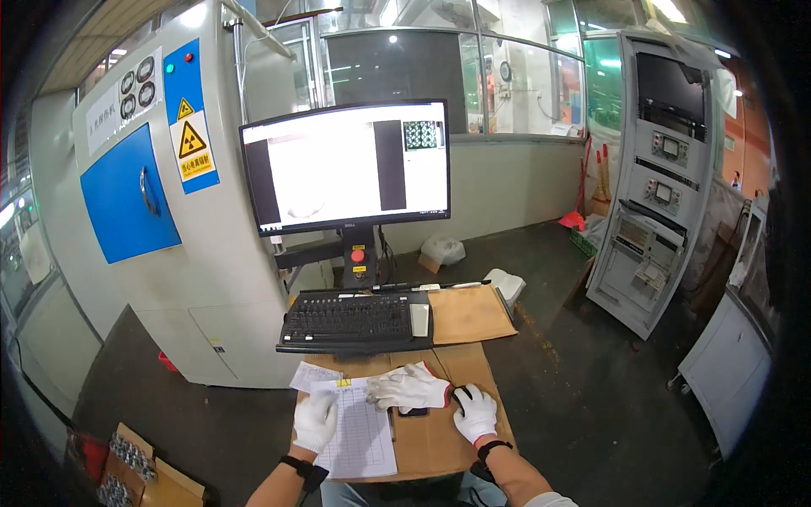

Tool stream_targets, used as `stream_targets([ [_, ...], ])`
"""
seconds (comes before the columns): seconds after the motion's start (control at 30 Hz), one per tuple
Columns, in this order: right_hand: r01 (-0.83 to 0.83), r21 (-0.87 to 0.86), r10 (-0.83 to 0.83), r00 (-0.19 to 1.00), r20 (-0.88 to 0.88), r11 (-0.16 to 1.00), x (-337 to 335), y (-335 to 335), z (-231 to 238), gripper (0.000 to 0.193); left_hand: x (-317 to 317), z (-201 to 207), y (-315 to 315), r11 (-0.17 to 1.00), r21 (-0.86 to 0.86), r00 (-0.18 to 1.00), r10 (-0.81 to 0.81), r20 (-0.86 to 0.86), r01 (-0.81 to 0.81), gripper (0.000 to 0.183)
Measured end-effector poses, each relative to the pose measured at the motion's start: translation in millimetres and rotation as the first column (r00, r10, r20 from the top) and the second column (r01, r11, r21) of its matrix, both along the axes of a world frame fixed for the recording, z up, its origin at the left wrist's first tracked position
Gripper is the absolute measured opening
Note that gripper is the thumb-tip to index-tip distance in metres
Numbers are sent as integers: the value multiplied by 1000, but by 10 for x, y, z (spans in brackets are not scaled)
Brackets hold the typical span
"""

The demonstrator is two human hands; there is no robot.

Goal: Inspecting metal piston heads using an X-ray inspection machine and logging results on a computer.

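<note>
My left hand (316, 421), in a white glove, rests curled on the left edge of a printed form (359, 439) with a yellow clip at its top. Whether anything lies inside its fingers is hidden. My right hand (476, 416), also in a white glove, is closed over a black computer mouse (460, 395) at the right side of the cardboard-covered table (435, 448). Between the hands lies a loose pair of white gloves (410, 388), partly covering a dark phone-like object (413, 412). Black bands circle both wrists.
Beyond the hands are a black keyboard (351, 319), a tan folder (470, 314), a lit monitor (346, 169) and a red push button (357, 256). A large cabinet (228, 279) stands left, an instrument rack (625, 279) right. Boxes of metal parts (131, 456) sit lower left.
</note>
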State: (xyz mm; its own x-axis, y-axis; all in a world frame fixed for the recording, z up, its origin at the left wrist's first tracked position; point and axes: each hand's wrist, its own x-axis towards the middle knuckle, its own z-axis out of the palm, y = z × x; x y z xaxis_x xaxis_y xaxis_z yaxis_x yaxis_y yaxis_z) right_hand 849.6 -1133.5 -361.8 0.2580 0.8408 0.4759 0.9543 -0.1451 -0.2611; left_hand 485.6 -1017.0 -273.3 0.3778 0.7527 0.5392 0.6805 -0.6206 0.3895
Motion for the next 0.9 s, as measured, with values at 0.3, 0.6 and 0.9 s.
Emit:
stream_targets([
  [0.3,-20,63,18,999,32,998,23,34,-2,48,267,566,711,921,370,991,92,97,-122,35],
  [0.6,-5,-20,5,1000,-10,1000,17,-32,30,50,222,470,975,949,281,990,138,37,-143,33],
  [0.9,16,-2,-16,998,-55,1000,54,-17,61,55,49,619,1126,927,361,995,101,24,-103,29],
])
